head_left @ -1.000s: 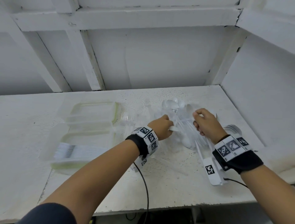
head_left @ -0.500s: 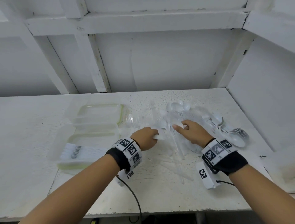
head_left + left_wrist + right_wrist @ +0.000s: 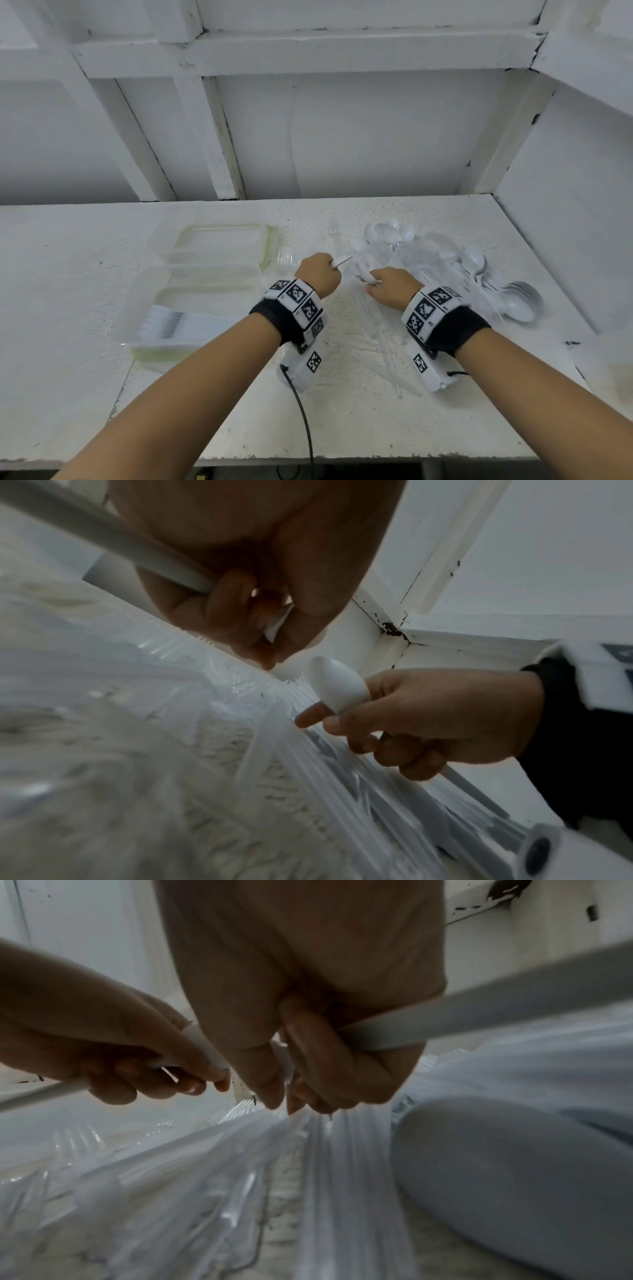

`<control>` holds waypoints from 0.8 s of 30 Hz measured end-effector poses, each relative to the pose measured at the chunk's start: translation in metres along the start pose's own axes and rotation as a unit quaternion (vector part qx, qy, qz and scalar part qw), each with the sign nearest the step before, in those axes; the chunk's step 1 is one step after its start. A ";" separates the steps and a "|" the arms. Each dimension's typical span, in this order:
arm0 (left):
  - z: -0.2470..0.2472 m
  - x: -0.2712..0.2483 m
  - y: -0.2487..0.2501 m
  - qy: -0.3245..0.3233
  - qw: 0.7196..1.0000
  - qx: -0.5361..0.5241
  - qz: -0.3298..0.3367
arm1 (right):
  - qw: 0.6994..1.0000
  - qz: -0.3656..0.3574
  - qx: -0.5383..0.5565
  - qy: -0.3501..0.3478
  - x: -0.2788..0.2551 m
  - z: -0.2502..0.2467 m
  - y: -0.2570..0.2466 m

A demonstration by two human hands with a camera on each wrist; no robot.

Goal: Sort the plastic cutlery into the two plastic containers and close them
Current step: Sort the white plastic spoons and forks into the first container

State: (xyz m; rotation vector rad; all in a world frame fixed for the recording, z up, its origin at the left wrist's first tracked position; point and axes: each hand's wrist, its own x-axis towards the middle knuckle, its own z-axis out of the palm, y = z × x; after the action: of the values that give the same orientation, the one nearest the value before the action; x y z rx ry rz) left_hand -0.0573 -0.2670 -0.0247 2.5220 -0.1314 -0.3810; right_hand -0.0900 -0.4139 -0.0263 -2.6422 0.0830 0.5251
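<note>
Two clear plastic containers lie open at the left: the far one [image 3: 219, 241] is empty, and the near one [image 3: 161, 294] holds a stack of white forks [image 3: 178, 325]. A mixed pile of clear and white cutlery [image 3: 424, 253] covers the middle of the table. At its left edge my left hand [image 3: 329, 270] grips a white utensil [image 3: 342, 261] by the handle [image 3: 103, 534]. Just to the right, my right hand [image 3: 375, 284] grips a white spoon [image 3: 337, 688], its handle [image 3: 479, 1015] running back past the wrist.
Nested white spoons [image 3: 513, 298] lie at the right of the pile, near the side wall. Clear forks [image 3: 284, 257] sit beside the far container, and loose clear pieces [image 3: 387, 346] stretch toward the front edge. A back wall with posts closes the table.
Both hands have drawn back and left from the middle of the pile to its near-left edge. My right hand now holds a white spoon lifted clear.
</note>
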 end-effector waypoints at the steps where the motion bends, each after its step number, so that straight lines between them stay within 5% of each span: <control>1: 0.001 0.004 0.004 0.006 1.000 -0.001 -0.005 | 1.000 0.008 0.006 0.003 0.000 0.000 0.003; 17: 0.016 0.060 0.026 -0.047 0.987 0.152 0.003 | 0.975 0.090 0.201 0.000 -0.007 -0.007 0.018; 24: -0.009 0.055 0.027 -0.049 0.995 0.091 0.010 | 0.977 0.072 0.193 0.055 0.006 -0.056 0.023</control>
State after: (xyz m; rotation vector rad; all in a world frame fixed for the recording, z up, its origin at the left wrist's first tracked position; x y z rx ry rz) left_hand -0.0020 -0.2942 -0.0160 2.6781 -0.2404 -0.5064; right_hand -0.0679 -0.4594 0.0084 -2.2921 0.3751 0.3637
